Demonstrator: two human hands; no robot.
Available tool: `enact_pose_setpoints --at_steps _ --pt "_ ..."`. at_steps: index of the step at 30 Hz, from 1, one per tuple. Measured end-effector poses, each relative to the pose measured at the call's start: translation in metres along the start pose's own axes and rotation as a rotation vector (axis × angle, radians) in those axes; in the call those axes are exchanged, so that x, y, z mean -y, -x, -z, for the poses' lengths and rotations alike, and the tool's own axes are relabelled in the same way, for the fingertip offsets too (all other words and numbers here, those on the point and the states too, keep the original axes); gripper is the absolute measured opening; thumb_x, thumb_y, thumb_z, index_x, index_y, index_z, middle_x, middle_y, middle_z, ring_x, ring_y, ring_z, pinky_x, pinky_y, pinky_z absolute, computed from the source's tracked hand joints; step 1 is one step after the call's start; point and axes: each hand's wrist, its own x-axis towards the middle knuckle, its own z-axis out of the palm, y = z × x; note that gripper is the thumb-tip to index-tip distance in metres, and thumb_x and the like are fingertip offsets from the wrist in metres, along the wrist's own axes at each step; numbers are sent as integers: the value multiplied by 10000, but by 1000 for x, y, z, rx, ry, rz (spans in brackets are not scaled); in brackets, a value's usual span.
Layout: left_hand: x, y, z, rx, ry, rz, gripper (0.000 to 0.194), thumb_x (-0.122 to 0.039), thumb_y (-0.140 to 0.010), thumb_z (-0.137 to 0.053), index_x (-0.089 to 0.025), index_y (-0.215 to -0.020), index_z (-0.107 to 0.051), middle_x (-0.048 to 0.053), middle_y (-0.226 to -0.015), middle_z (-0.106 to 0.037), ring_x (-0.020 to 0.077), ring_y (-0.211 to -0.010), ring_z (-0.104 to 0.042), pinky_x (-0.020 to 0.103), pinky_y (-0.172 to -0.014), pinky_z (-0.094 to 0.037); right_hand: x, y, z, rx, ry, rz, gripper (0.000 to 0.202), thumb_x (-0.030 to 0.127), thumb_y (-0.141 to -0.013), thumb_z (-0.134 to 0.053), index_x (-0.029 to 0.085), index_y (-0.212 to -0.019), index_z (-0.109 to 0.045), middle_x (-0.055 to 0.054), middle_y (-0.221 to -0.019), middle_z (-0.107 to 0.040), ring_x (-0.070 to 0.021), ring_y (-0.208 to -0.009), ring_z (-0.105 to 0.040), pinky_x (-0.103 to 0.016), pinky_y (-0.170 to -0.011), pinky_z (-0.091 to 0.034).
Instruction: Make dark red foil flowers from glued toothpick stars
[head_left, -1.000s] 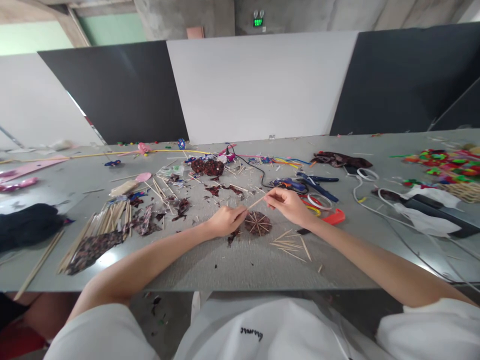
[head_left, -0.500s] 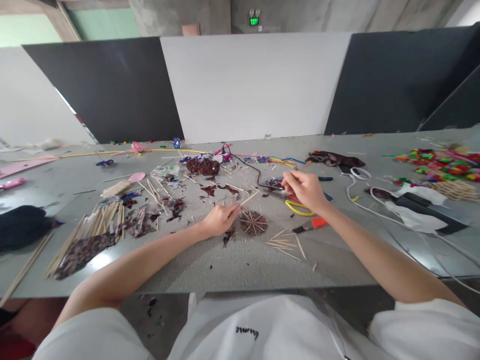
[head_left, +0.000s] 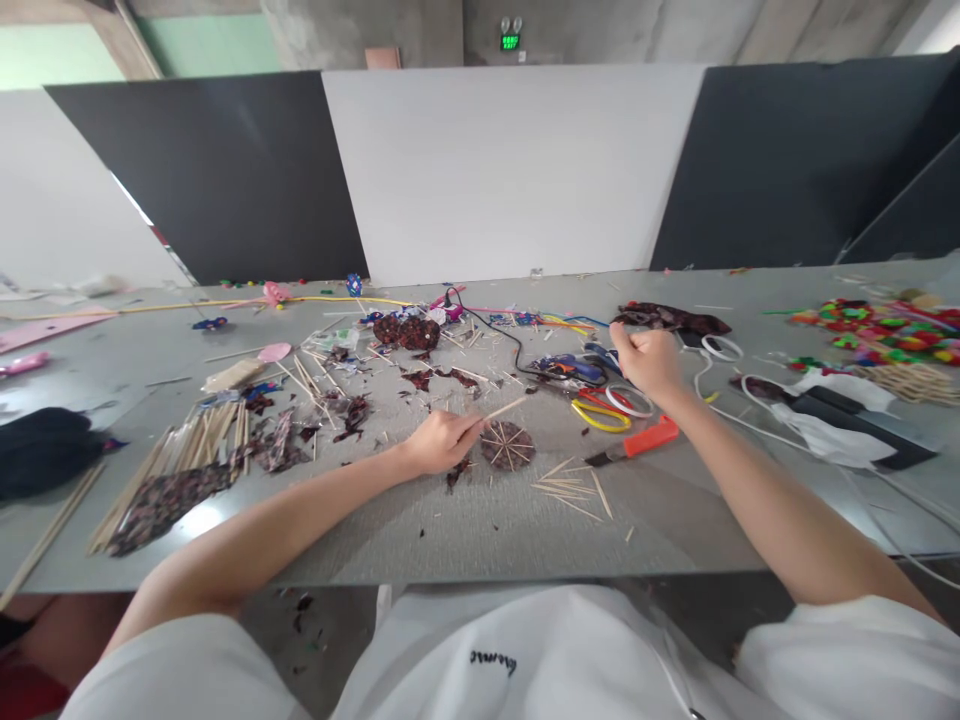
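My left hand (head_left: 442,440) is closed in a pinch on a thin wooden stick (head_left: 504,408), which points up to the right. Just beside it, flat on the table, lies a dark mottled disc (head_left: 517,458) with sticks laid across it like spokes. My right hand (head_left: 646,362) is a closed fist with the thumb uppermost, raised near a blue glue gun (head_left: 574,368); whatever it holds, if anything, is hidden. Below that hand are a yellow loop (head_left: 600,416), a white ring (head_left: 631,402) and a red-handled knife (head_left: 641,440). Several short cut sticks (head_left: 566,488) lie right of the disc.
Bundled sticks (head_left: 187,445) and mottled wrapping (head_left: 169,505) lie at the left. Dark round pieces (head_left: 406,333) stand behind my left hand. White cables (head_left: 757,405) run along the right, near colourful pieces (head_left: 885,325). A white panel (head_left: 510,170) closes off the table's back.
My right hand has moved right and slightly up, uncovering the glue gun and the white ring. The stick in my left hand has tilted a little flatter; that hand has barely moved.
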Motion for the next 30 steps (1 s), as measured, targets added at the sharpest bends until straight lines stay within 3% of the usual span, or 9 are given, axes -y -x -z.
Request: enact_pose_setpoints --at_steps 5,9,12,15,18,22,25,28,30 --pt "0 2 2 32 -40 -144 429 -373 -1119 -307 -202 -852 -597 19 -619 -572 161 -579 -572 289 -611 -404 -13 -5 -2 -18 100 50 712 642 -1048 -322 237 -516 -567 -93 -435 -527 -228 -536 -546 -362 -587 -316" --pt "-1 2 3 10 -28 -148 417 -362 -1118 -302 -207 -841 -573 12 -619 -577 157 -577 -579 297 -603 -396 -16 -6 -5 8 241 122 706 565 -1066 -296 234 -477 -500 -129 -510 -605 -206 -532 -541 -364 -601 -276" --pt "-1 1 4 0 -37 -165 417 -357 -1121 -295 -207 -844 -570 8 -606 -567 159 -563 -570 308 -592 -385 -16 -9 -2 51 339 144 678 520 -1067 -303 218 -517 -560 -161 -599 -676 -227 -596 -601 -364 -615 -280" --pt "-1 1 4 -4 -23 -164 413 -363 -1122 -292 -205 -869 -577 12 -623 -582 159 -570 -582 307 -600 -405 -20 -15 7 212 426 89 620 558 -1037 -378 205 -609 -655 -165 -681 -718 -247 -645 -636 -350 -604 -290" --pt "-1 2 4 -8 -12 -158 410 -367 -1121 -293 -200 -894 -590 19 -639 -597 160 -584 -597 302 -605 -421 -32 -20 15 502 531 -4 527 602 -956 -536 203 -653 -698 -138 -705 -725 -239 -634 -626 -333 -604 -321" --pt "0 3 4 6 -23 -148 419 -371 -1119 -289 -195 -916 -610 26 -649 -614 160 -594 -604 297 -616 -436 -47 -17 11 854 338 21 528 712 -857 -640 213 -700 -717 -56 -685 -712 -188 -585 -580 -308 -586 -355" --pt "1 3 4 19 -19 -141 421 -375 -1121 -284 -194 -929 -613 30 -663 -625 158 -596 -604 298 -625 -437 -50 -13 4 962 242 53 577 764 -835 -623 216 -665 -686 -28 -627 -668 -162 -537 -526 -300 -558 -339" --pt "2 3 4 10 -11 -147 405 -368 -1123 -282 -203 -899 -577 19 -648 -593 159 -579 -573 306 -616 -408 -45 -11 2 992 285 70 493 629 -880 -628 213 -617 -640 -34 -599 -652 -163 -528 -527 -305 -554 -327" --pt "3 4 3 -9 -14 -152 388 -360 -1121 -284 -215 -855 -527 6 -625 -544 162 -560 -528 317 -608 -382 -38 -9 3 946 350 50 428 532 -905 -618 209 -625 -640 -57 -618 -675 -183 -547 -570 -311 -564 -344"
